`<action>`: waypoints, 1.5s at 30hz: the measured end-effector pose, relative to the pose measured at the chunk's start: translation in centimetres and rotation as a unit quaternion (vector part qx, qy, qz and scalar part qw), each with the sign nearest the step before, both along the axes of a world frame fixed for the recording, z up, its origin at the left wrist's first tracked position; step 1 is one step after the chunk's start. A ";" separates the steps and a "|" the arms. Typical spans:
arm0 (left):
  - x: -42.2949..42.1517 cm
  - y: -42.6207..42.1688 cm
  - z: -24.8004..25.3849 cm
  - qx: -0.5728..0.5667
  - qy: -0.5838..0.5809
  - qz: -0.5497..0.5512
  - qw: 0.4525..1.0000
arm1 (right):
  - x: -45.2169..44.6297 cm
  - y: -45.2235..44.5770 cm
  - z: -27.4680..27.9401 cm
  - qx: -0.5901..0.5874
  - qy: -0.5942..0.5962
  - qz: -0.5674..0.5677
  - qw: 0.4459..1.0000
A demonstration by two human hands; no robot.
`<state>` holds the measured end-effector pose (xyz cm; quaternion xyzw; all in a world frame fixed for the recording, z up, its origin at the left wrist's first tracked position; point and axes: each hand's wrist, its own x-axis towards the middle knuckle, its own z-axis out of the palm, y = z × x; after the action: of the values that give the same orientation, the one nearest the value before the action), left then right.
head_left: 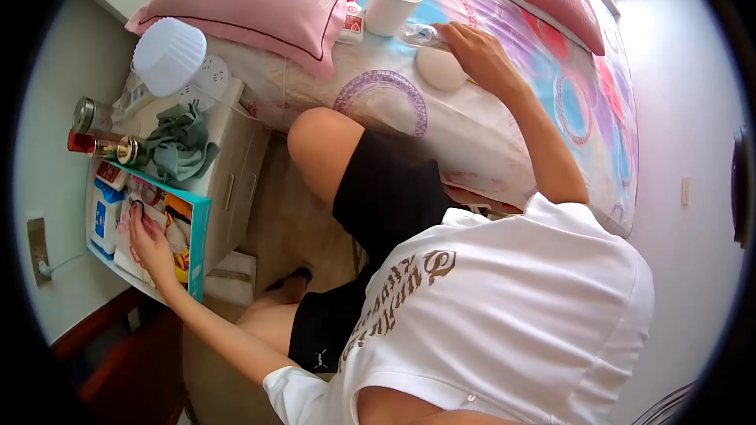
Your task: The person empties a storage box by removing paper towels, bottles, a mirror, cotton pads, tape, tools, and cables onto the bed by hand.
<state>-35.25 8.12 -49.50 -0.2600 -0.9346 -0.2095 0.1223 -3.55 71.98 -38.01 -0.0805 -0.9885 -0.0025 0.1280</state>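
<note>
My left hand (148,242) reaches down into a teal-edged open box (200,228) on the bedside cabinet. Its fingers are stretched out over the contents, close to a small dark curved item (138,206), and I see nothing clearly gripped. Over on the bed, my right hand (479,49) pinches a crumpled clear and white plastic packet (421,34). Just left of that packet stands a white cylinder (395,4), possibly a roll. Below the right hand lies a round cream-coloured disc (441,69). A small white bottle with a red label (352,22) rests against the pillow side.
The cabinet (224,149) also carries a green cloth (183,142), a white fluted bowl-like piece (169,57), a glass jar (92,116) and a red-capped jar (81,142). A pink pillow (252,0) lies on the patterned bed (472,126). A dark red wooden chair (130,370) stands lower left.
</note>
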 end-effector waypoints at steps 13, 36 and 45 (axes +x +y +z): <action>2.1 1.1 0.9 -0.001 0.008 0.066 0.998 | 4.1 13.1 -13.6 0.089 0.020 -0.046 0.995; 2.3 0.2 2.4 0.064 -0.081 0.145 0.984 | -23.3 -33.5 -0.6 -0.280 0.125 0.435 0.847; 2.0 -2.2 2.1 0.116 -0.061 0.176 0.976 | -40.5 -45.5 -6.2 -0.093 0.065 0.521 0.846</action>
<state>-33.25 5.89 -47.44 -0.0620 -0.9410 -0.3066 0.1293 -44.05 26.48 -44.23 0.4351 -0.8700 0.1617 0.1661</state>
